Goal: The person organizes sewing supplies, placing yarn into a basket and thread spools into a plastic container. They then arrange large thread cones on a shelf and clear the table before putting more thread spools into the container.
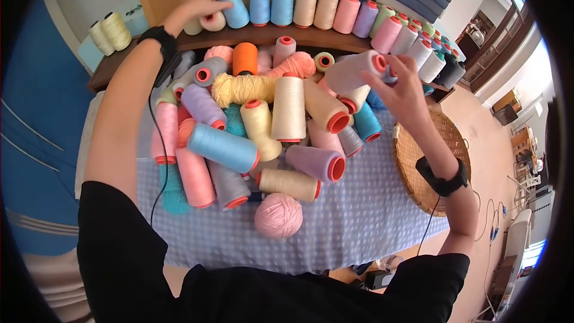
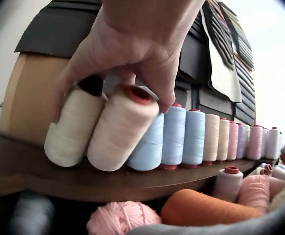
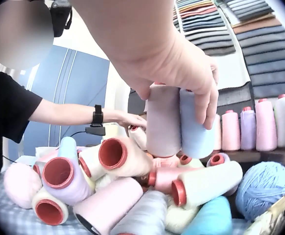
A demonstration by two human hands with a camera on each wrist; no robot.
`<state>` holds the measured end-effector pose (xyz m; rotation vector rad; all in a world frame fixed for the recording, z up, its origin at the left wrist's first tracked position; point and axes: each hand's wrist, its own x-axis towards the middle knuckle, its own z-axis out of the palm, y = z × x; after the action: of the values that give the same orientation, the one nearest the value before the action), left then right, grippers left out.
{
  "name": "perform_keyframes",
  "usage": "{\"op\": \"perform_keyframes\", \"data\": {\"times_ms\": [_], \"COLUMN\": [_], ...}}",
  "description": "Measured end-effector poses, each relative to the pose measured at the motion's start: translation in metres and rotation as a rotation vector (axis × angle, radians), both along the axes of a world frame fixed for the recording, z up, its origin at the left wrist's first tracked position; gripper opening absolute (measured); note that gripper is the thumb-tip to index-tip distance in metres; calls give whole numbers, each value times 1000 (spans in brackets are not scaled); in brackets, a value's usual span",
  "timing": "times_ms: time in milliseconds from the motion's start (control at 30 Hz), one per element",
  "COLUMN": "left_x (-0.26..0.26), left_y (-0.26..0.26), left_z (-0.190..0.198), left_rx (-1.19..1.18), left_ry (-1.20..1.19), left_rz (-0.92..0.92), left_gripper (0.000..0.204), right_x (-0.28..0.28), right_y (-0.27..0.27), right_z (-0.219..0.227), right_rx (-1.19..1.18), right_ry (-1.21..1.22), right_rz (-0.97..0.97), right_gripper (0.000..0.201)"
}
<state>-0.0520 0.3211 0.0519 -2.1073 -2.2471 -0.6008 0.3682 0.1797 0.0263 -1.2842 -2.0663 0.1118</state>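
The left hand (image 1: 203, 5) reaches down over two spools at the left end of the shelf (image 1: 323, 37), its digits bent around the pair: a cream spool (image 2: 71, 132) and a peach spool (image 2: 120, 134). Both sit directly under the palm and lean, side by side. A blue spool (image 1: 233, 9) stands tilted just beside them, and more spools line the shelf to its right.

The right hand (image 1: 399, 84) pinches two spools together, thumb on one side and fingers on the other: a lilac-grey spool (image 3: 163, 122) and a pale blue spool (image 3: 194, 137). They hang below the palm, above the right side of the heap.

The heap of spools and yarn covers much of the worktop (image 1: 335, 227), which has a checked cloth. In it lie an orange spool (image 1: 245, 58), a yellow skein (image 1: 242, 88) and a large cream spool (image 1: 288, 110); a pink ball of yarn (image 1: 278, 216) lies at the near edge of the heap. A wicker basket (image 1: 427, 152) is at the worktop's right side, below the right hand.
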Motion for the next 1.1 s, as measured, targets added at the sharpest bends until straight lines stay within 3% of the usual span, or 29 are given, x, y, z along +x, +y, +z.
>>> {"op": "perform_keyframes", "data": {"times_ms": [100, 167, 233, 300, 333, 367, 433, 467, 533, 633, 767, 833, 933, 1033, 1100], "left_x": [12, 23, 15, 16, 14, 16, 28, 33, 46, 55, 46, 45, 47, 39, 34], "left_y": [-40, -69, -55, -33, -19, -11, -2, 1, -1, -6, -18, -24, -32, -36, -37], "left_z": [9, 19, 19, 16, 9, -5, -23, -25, -28, -22, -14, -14, -14, -9, -7], "left_rx": [-195, -308, -333, -308, -239, -232, 90, 96, -167, -364, -406, -439, -381, -330, -602], "left_ry": [32, -83, -88, 60, 94, 94, 69, 67, -58, 30, -36, 21, 163, 291, 407], "left_rz": [-68, -11, -22, 6, -112, -113, -163, -166, -234, -201, -310, -289, -181, -44, 181], "left_gripper": [64, 60, 62, 69, 83, 83, 95, 95, 93, 91, 68, 56, 56, 59, 68], "right_x": [-5, -6, -6, -9, -11, -12, -12, -9, -10, -9, 0, 4, 11, 24, 29], "right_y": [-1, -8, -8, -16, -19, -21, -23, -24, -31, -35, -28, -14, 4, 6, 1], "right_z": [-14, -11, -3, 7, 9, 9, 4, -1, -3, 1, -8, -16, -17, -18, -16], "right_rx": [49, -120, -159, -364, -425, -418, -424, -412, -418, -517, -287, -163, -353, -296, -241], "right_ry": [-45, -185, -294, -303, -338, -337, -423, -403, -417, -460, -400, -350, -443, -422, -462], "right_rz": [34, 51, 36, 7, -48, -50, -82, -29, -40, -67, -56, -55, -74, -132, -149], "right_gripper": [54, 58, 61, 64, 66, 66, 69, 72, 73, 76, 75, 74, 61, 59, 55]}}
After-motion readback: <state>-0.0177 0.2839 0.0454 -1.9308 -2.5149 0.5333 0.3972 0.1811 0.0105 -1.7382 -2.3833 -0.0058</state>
